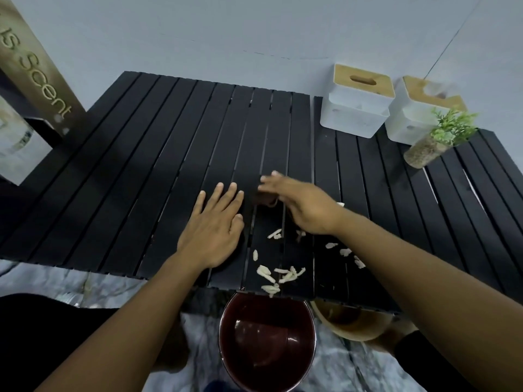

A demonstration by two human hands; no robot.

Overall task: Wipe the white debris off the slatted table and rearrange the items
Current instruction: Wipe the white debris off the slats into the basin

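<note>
White debris (278,274) lies in several small pieces near the front edge of the black slatted table (158,165). My left hand (215,224) rests flat on the slats, fingers spread, just left of the debris. My right hand (300,206) is blurred above the slats, palm turned left, with the debris scattered below and beside it. A small dark thing sits under its fingers; I cannot tell whether the hand holds it. A dark red bin (267,343) stands below the table's front edge, right under the nearest pieces.
Two white boxes with wooden lids (358,99) (418,111) stand at the back right, with a small green plant in a glass jar (435,140) in front of them. A tall printed box (36,63) stands at the far left. A tan bowl (353,323) sits beside the bin.
</note>
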